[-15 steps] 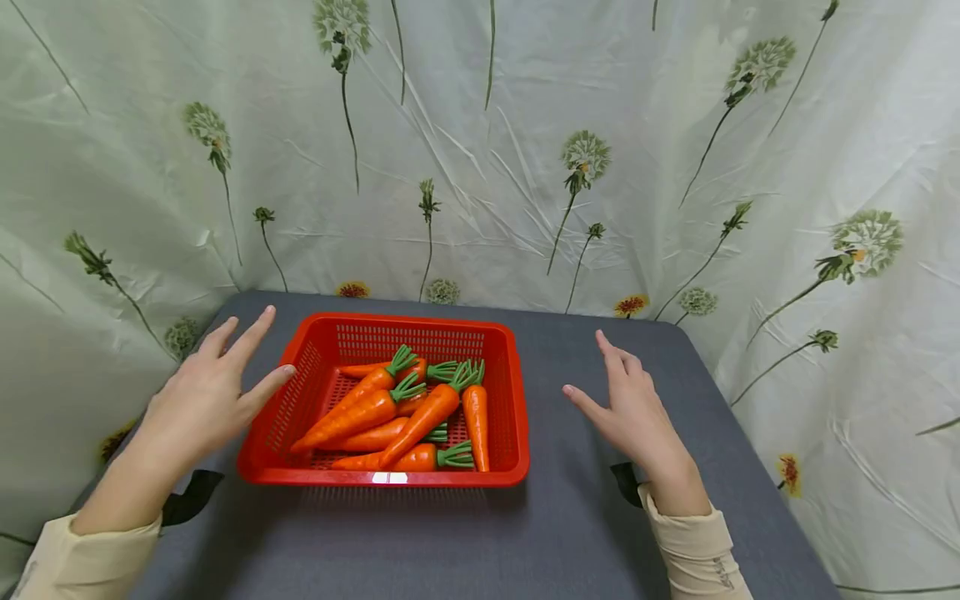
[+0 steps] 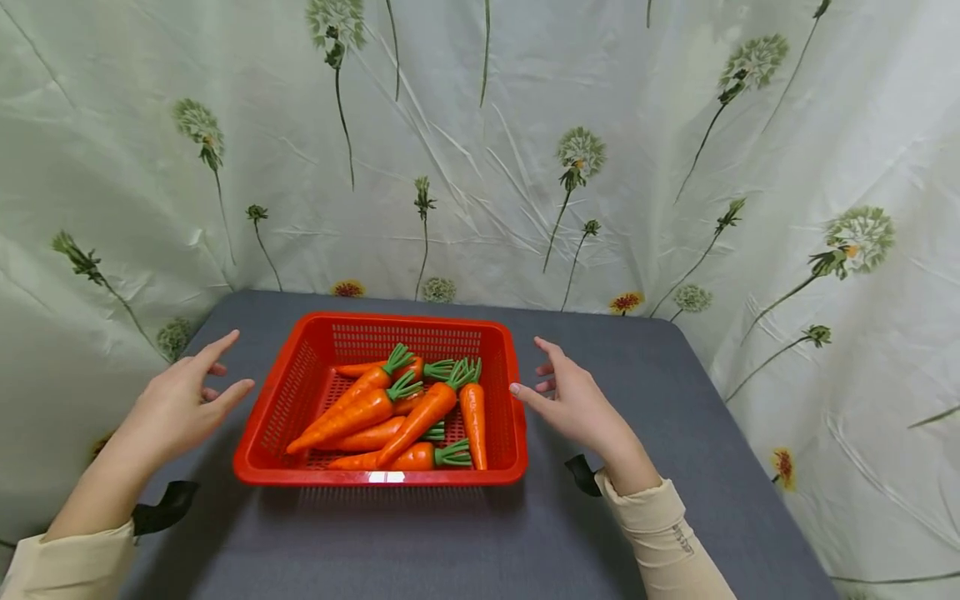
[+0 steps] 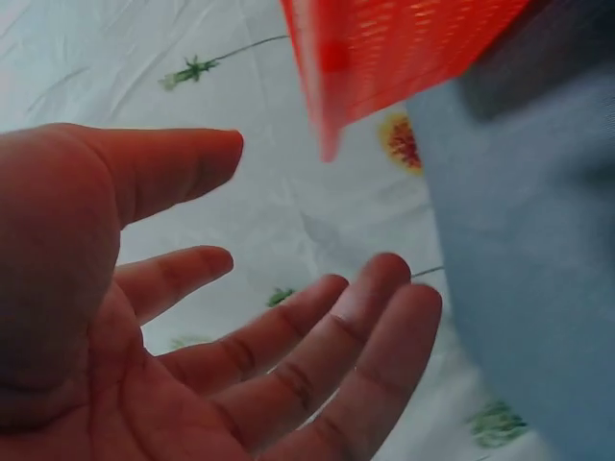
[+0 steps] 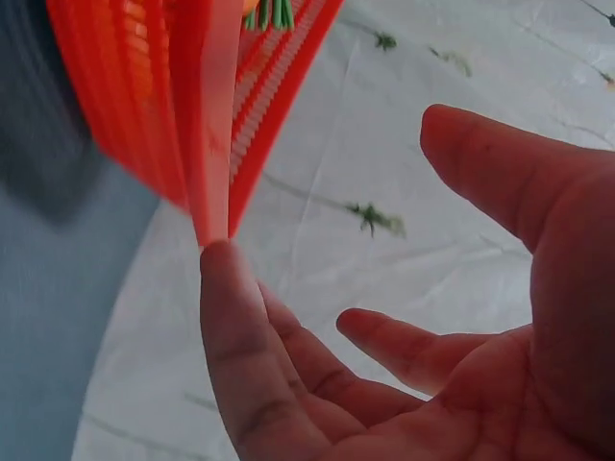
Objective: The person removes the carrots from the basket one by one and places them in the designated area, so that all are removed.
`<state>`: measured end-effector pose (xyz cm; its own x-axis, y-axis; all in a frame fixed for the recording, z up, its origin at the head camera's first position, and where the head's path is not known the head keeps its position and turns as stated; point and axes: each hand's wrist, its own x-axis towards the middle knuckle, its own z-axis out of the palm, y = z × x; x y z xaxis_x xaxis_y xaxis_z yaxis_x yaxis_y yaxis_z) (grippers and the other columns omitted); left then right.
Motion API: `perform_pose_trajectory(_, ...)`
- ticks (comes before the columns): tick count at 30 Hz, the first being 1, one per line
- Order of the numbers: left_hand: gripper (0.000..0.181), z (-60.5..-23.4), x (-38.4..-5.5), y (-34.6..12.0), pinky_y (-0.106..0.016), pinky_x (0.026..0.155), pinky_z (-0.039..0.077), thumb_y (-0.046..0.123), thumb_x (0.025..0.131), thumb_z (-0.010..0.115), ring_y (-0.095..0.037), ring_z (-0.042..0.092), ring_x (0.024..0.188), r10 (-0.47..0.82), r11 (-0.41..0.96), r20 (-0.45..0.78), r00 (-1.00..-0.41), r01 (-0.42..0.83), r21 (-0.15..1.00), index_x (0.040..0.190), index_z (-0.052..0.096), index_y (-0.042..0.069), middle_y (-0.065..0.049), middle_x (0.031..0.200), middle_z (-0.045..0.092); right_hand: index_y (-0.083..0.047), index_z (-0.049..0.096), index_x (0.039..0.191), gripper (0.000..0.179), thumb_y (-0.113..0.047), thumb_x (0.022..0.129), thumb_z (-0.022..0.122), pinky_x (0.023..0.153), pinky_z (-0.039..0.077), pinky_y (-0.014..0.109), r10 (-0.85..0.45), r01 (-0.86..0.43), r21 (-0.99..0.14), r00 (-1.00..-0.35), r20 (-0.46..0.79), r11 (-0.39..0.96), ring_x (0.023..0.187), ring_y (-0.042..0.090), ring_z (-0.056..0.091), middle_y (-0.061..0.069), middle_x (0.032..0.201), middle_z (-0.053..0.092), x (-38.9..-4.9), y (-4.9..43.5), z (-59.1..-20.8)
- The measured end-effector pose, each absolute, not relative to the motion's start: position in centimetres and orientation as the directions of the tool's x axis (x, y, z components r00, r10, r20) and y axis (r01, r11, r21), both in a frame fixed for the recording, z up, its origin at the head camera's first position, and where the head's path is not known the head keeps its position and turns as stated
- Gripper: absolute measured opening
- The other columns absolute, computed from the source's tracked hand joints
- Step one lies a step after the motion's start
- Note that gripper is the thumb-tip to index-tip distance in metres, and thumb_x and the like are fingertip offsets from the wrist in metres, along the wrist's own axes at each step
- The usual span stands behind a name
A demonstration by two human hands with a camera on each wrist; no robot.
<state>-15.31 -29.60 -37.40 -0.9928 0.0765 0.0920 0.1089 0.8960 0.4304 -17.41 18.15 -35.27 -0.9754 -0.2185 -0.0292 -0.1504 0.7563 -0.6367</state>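
A red plastic basket (image 2: 300, 477) with slotted walls stands on the grey table, holding several orange carrots (image 2: 423, 421) with green tops. To its left my left hand (image 2: 168, 408) hovers with fingers spread and nothing in them, a short gap from the rim. My right hand (image 2: 577, 404) is at the opposite side, its thumb tip overlapping the right rim in the head view. In the right wrist view the index fingertip (image 4: 229, 264) is right at the edge of the basket (image 4: 213, 144), and the palm holds nothing. The left wrist view shows relaxed, parted fingers (image 3: 317, 365) below the basket (image 3: 332, 67).
The grey table (image 2: 420, 550) extends in front of the basket and to its right. A pale curtain (image 2: 480, 167) printed with dandelions hangs behind the table and along both sides. Dark straps (image 2: 168, 507) sit at the wrists.
My right hand has moved left, up to the basket's right rim. My left hand has drawn away to the left and slightly down. Basket and carrots stay put; the head view shifts slightly.
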Motion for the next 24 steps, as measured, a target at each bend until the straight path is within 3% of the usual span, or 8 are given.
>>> perform_pose_trajectory(2, 0.084, -37.9, -15.4, -29.9, -0.059, 0.075, 0.053, 0.044, 0.098, 0.062, -0.046, 0.067, 0.098, 0.074, 0.884, 0.061, -0.995, 0.094, 0.458, 0.160, 0.020, 0.008, -0.033, 0.126, 0.057, -0.016, 0.030, 0.157, 0.082, -0.047, 0.092, 0.070, 0.090, 0.057, 0.040, -0.233, -0.141, -0.649, -0.971, -0.058, 0.747, 0.107, 0.021, 0.064, 0.010, 0.127, 0.062, -17.7, 17.4, -35.4)
perform_pose_trajectory(4, 0.085, -38.4, -15.4, -30.2, -0.052, 0.072, 0.055, 0.048, 0.098, 0.060, -0.041, 0.070, 0.093, 0.080, 0.859, 0.007, -0.997, 0.073, 0.506, 0.161, 0.017, 0.010, -0.033, 0.130, 0.056, -0.015, 0.034, 0.155, 0.079, -0.046, 0.092, 0.070, 0.086, 0.057, 0.037, -0.242, -0.126, -0.664, -0.967, -0.086, 0.737, 0.104, 0.019, 0.064, 0.009, 0.123, 0.064, -18.0, 16.8, -35.4)
perform_pose_trajectory(6, 0.086, -39.0, -15.4, -30.4, -0.043, 0.069, 0.058, 0.050, 0.098, 0.058, -0.034, 0.073, 0.089, 0.092, 0.818, -0.042, -0.995, 0.052, 0.572, 0.162, 0.015, 0.012, -0.032, 0.132, 0.055, -0.013, 0.038, 0.153, 0.076, -0.045, 0.092, 0.070, 0.081, 0.058, 0.034, -0.253, -0.122, -0.667, -0.962, -0.103, 0.735, 0.099, 0.017, 0.064, 0.007, 0.119, 0.066, -18.3, 16.2, -35.3)
perform_pose_trajectory(9, 0.084, -39.9, -15.4, -30.8, -0.033, 0.065, 0.060, 0.047, 0.100, 0.057, -0.013, 0.071, 0.085, 0.128, 0.714, -0.105, -0.986, 0.018, 0.700, 0.163, 0.012, 0.014, -0.031, 0.135, 0.051, -0.012, 0.040, 0.151, 0.072, -0.041, 0.093, 0.071, 0.072, 0.056, 0.031, -0.281, -0.113, -0.686, -0.950, -0.138, 0.719, 0.083, 0.018, 0.065, 0.005, 0.109, 0.067, -18.8, 15.5, -35.0)
perform_pose_trajectory(14, 0.079, -41.4, -15.7, -31.5, -0.035, 0.072, 0.062, 0.041, 0.102, 0.056, -0.004, 0.067, 0.089, 0.169, 0.554, -0.155, -0.973, -0.037, 0.832, 0.162, 0.014, 0.012, -0.028, 0.133, 0.051, -0.012, 0.040, 0.150, 0.070, -0.039, 0.093, 0.071, 0.068, 0.056, 0.030, -0.323, -0.086, -0.703, -0.923, -0.212, 0.706, 0.075, 0.025, 0.070, 0.005, 0.102, 0.070, -19.6, 14.2, -34.8)
perform_pose_trajectory(18, 0.077, -42.3, -15.7, -31.8, -0.035, 0.075, 0.061, 0.039, 0.102, 0.056, -0.009, 0.067, 0.092, 0.175, 0.465, -0.190, -0.966, -0.089, 0.881, 0.162, 0.017, 0.011, -0.012, 0.122, 0.059, -0.009, 0.041, 0.149, 0.069, -0.038, 0.093, 0.071, 0.072, 0.060, 0.031, -0.369, -0.068, -0.722, -0.890, -0.267, 0.688, 0.083, 0.024, 0.073, 0.009, 0.101, 0.072, -20.2, 13.3, -34.8)
perform_pose_trajectory(22, 0.069, -43.0, -15.6, -32.2, -0.036, 0.080, 0.061, 0.033, 0.104, 0.054, -0.003, 0.067, 0.101, 0.228, 0.352, -0.199, -0.953, -0.110, 0.929, 0.162, 0.020, 0.017, 0.010, 0.115, 0.064, -0.006, 0.041, 0.149, 0.071, -0.038, 0.094, 0.070, 0.078, 0.061, 0.035, -0.403, -0.040, -0.738, -0.857, -0.322, 0.674, 0.086, 0.024, 0.074, 0.011, 0.098, 0.072, -20.9, 12.5, -34.9)
perform_pose_trajectory(24, 0.064, -43.5, -15.6, -32.3, -0.036, 0.082, 0.060, 0.025, 0.106, 0.050, -0.003, 0.067, 0.105, 0.288, 0.247, -0.175, -0.941, -0.104, 0.964, 0.162, 0.019, 0.019, 0.014, 0.117, 0.065, -0.003, 0.039, 0.150, 0.073, -0.039, 0.094, 0.069, 0.081, 0.061, 0.035, -0.421, -0.019, -0.741, -0.832, -0.361, 0.672, 0.091, 0.026, 0.074, 0.014, 0.103, 0.070, -21.3, 12.1, -35.0)
